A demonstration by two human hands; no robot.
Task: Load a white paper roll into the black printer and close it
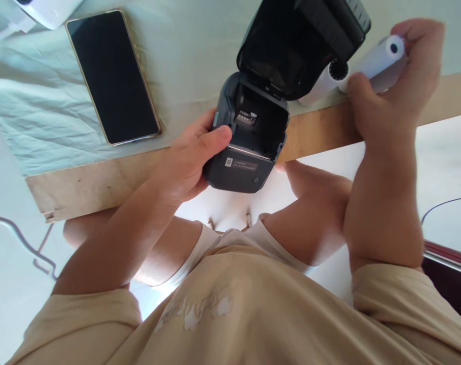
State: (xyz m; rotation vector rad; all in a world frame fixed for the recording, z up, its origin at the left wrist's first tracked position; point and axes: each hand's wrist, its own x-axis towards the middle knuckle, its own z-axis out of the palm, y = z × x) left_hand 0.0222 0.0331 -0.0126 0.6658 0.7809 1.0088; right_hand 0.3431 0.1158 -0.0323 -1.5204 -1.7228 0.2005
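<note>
My left hand [194,154] grips a dark grey portable label printer [243,170] by its side, thumb on the rim. Its black lid [291,45] is swung up, and the paper bay inside shows a small printed label with no roll in it. At the right, my right hand [397,86] is closed around a white paper roll [378,58], thumb at one end and fingers at the other. Another white roll [323,83] with a dark core lies just left of it, partly hidden behind the printer lid.
A phone [114,76] with a dark screen lies on the pale green cloth [180,45] at the left. A white device [51,10] with a cable is at the top left corner. The wooden table edge [89,182] runs above my legs.
</note>
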